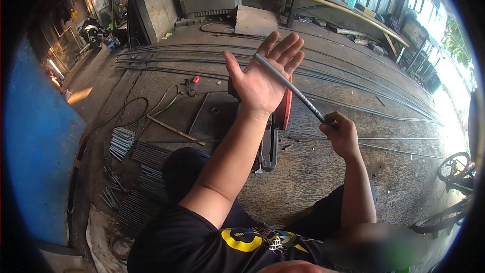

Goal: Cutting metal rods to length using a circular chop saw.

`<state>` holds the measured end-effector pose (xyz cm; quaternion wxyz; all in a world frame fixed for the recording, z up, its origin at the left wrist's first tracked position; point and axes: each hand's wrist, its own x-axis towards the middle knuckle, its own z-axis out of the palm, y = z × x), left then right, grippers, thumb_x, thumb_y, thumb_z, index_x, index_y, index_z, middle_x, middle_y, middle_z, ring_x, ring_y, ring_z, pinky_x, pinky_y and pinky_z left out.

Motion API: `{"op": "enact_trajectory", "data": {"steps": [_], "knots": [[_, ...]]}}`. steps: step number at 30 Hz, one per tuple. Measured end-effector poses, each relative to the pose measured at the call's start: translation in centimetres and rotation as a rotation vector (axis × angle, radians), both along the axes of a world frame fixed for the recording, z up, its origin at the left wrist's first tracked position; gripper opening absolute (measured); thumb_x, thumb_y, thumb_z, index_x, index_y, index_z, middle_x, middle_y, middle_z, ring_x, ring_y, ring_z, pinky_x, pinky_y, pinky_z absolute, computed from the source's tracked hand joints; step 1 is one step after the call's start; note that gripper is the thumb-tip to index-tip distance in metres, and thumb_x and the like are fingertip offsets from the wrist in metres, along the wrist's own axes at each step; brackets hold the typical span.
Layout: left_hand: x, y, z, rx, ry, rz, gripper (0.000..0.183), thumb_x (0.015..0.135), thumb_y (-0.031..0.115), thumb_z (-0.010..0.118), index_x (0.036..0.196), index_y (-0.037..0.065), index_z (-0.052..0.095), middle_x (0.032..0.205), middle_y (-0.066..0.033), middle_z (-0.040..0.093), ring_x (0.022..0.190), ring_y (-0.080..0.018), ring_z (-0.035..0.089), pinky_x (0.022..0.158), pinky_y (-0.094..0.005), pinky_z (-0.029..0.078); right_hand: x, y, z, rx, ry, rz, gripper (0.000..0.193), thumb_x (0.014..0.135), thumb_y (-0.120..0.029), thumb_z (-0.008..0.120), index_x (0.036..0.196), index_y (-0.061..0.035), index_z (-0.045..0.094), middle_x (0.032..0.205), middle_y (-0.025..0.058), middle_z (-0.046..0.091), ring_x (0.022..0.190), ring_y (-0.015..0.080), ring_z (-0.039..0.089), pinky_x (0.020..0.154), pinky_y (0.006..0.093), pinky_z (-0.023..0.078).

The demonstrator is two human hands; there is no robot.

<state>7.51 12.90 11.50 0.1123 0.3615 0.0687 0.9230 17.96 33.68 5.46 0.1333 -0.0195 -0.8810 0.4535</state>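
Note:
My right hand (341,134) is closed around the lower end of a short grey metal rod (292,87), which has a ridged section near the grip. The rod slants up to the left, and its far end lies across the palm of my left hand (263,76). That hand is palm up with its fingers stretched out and not wrapped round the rod. Behind my left hand and forearm stands a floor machine with a red part (288,108) and a dark slotted base (268,154); it looks like a cut-off saw, but my arm hides much of it.
Bundles of short cut rods (122,143) lie on the floor to the left, beside a wooden stick (174,130). Long bent bars (353,88) stretch across the floor beyond my hands. A blue panel (38,146) borders the left; a bench (328,1) stands behind, a bicycle wheel (452,167) right.

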Motion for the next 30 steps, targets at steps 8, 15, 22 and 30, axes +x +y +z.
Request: {"op": "enact_trajectory", "data": {"steps": [8, 15, 22, 30], "knots": [[0.0, 0.0, -0.1, -0.011, 0.006, -0.006, 0.104, 0.076, 0.084, 0.038, 0.131, -0.005, 0.042, 0.137, -0.0263, 0.043, 0.133, -0.0406, 0.035, 0.113, -0.0488, 0.025, -0.1, 0.6, -0.3, 0.029, 0.059, 0.063, 0.018, 0.081, -0.010, 0.069, 0.097, -0.0018, 0.067, 0.077, 0.0080, 0.066, 0.068, 0.0137, 0.061, 0.065, 0.0290, 0.047], [-0.2, -0.2, -0.3, -0.012, 0.014, -0.004, 0.104, 0.076, 0.084, 0.038, 0.131, -0.005, 0.042, 0.137, -0.0267, 0.043, 0.132, -0.0412, 0.036, 0.112, -0.0489, 0.026, 0.2, 0.3, 0.0, 0.002, -0.017, 0.042, 0.017, 0.084, -0.013, 0.066, 0.098, -0.0019, 0.068, 0.070, 0.0055, 0.062, 0.064, 0.0112, 0.058, 0.062, 0.0283, 0.046], [-0.1, 0.0, -0.3, -0.028, 0.026, -0.002, 0.104, 0.076, 0.084, 0.037, 0.131, -0.005, 0.042, 0.136, -0.0260, 0.044, 0.132, -0.0409, 0.037, 0.112, -0.0486, 0.028, 0.1, 0.0, -0.2, -0.061, 0.068, 0.153, 0.020, 0.082, -0.013, 0.071, 0.095, -0.0032, 0.060, 0.075, 0.0042, 0.062, 0.067, 0.0101, 0.058, 0.061, 0.0280, 0.046], [0.3, -0.1, 0.0, -0.013, 0.028, 0.005, 0.104, 0.076, 0.084, 0.037, 0.130, -0.004, 0.043, 0.135, -0.0260, 0.045, 0.131, -0.0406, 0.038, 0.112, -0.0488, 0.028, 0.5, -0.7, 0.6, -0.031, -0.023, 0.097, 0.026, 0.076, -0.012, 0.077, 0.087, -0.0044, 0.055, 0.075, 0.0039, 0.062, 0.068, 0.0103, 0.060, 0.062, 0.0271, 0.048]]}}
